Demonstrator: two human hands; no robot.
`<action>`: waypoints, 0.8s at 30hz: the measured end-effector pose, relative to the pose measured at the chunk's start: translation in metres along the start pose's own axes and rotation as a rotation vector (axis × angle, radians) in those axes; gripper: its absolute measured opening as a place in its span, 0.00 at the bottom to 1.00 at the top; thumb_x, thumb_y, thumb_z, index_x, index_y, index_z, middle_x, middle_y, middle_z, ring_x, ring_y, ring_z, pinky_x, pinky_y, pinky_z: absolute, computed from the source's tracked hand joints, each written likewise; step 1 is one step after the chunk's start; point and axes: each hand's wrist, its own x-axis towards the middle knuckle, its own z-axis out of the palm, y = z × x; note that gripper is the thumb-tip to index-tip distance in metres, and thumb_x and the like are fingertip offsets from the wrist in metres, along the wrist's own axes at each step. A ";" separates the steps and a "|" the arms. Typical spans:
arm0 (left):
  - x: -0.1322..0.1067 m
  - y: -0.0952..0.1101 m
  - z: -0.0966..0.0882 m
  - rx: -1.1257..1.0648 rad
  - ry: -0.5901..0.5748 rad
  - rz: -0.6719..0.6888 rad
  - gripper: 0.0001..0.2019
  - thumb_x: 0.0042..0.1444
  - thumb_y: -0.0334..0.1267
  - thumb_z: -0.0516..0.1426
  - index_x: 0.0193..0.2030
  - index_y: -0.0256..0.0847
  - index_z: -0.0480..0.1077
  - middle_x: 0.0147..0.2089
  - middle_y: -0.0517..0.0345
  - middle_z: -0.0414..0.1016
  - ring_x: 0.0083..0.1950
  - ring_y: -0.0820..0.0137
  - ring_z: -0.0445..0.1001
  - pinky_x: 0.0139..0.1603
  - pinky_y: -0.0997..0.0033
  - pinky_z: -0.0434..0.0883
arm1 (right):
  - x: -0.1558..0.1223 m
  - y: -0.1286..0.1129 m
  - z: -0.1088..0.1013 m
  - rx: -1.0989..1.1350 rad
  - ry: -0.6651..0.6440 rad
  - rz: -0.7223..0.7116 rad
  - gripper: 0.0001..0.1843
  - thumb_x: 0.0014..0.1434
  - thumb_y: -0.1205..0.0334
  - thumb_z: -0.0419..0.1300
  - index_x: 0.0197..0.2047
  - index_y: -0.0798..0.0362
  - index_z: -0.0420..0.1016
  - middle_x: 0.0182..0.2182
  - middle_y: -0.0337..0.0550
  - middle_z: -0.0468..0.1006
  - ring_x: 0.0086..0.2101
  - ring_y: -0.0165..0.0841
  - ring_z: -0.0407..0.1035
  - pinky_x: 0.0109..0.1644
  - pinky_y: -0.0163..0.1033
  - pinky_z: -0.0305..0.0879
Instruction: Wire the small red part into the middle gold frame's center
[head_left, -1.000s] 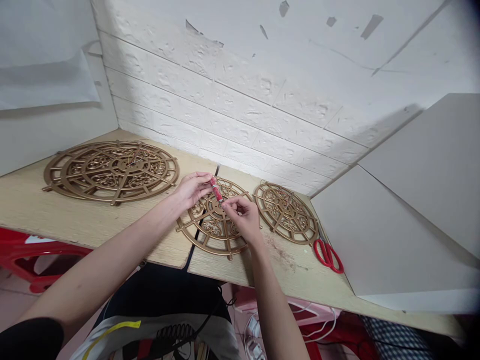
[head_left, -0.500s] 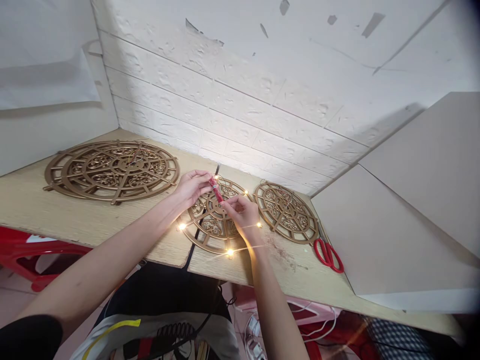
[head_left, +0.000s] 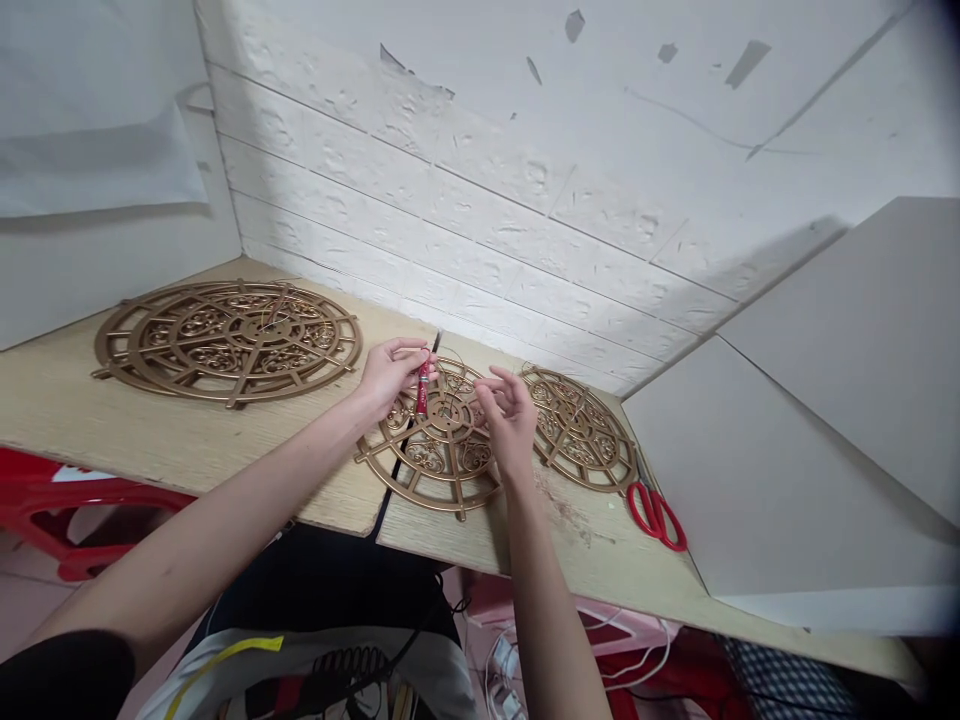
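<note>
My left hand (head_left: 388, 372) pinches a small red tube-shaped piece (head_left: 423, 386), holding it upright over the middle gold openwork disc (head_left: 436, 452) on the wooden table (head_left: 187, 440). My right hand (head_left: 510, 420) hovers just right of the red piece, fingers apart and loosely curled, holding nothing I can see. A thin wire seems to run across the middle disc, its lights unlit.
A large gold disc (head_left: 229, 340) lies at the left, a smaller one (head_left: 581, 432) at the right. Red scissors (head_left: 657, 512) rest near the right disc. White boards (head_left: 810, 440) lean at the right. A white brick-pattern wall (head_left: 525, 200) stands behind. Red stools and cables sit below the table.
The small lights round the middle disc came on half a second ago and are now off. My right hand has let go of the red piece and drawn back to the right.
</note>
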 end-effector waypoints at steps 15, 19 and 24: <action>-0.003 -0.001 0.001 0.309 -0.046 0.088 0.12 0.52 0.30 0.57 0.44 0.35 0.66 0.30 0.53 0.78 0.19 0.79 0.65 0.17 0.81 0.60 | 0.004 0.020 -0.004 -0.378 -0.096 0.033 0.08 0.52 0.62 0.58 0.36 0.53 0.75 0.34 0.42 0.79 0.31 0.31 0.70 0.33 0.35 0.66; -0.001 -0.006 -0.002 0.412 -0.127 0.083 0.11 0.51 0.34 0.56 0.43 0.35 0.69 0.32 0.52 0.78 0.19 0.78 0.64 0.17 0.80 0.59 | 0.004 0.021 -0.001 -0.385 -0.139 0.036 0.13 0.52 0.60 0.59 0.41 0.53 0.74 0.37 0.43 0.78 0.31 0.31 0.69 0.34 0.36 0.65; -0.002 -0.008 -0.006 0.812 -0.228 0.284 0.11 0.54 0.37 0.53 0.40 0.36 0.74 0.32 0.54 0.79 0.23 0.75 0.68 0.24 0.76 0.63 | 0.004 0.019 -0.002 -0.569 -0.143 -0.071 0.11 0.52 0.66 0.57 0.39 0.53 0.76 0.34 0.42 0.77 0.28 0.31 0.65 0.36 0.38 0.63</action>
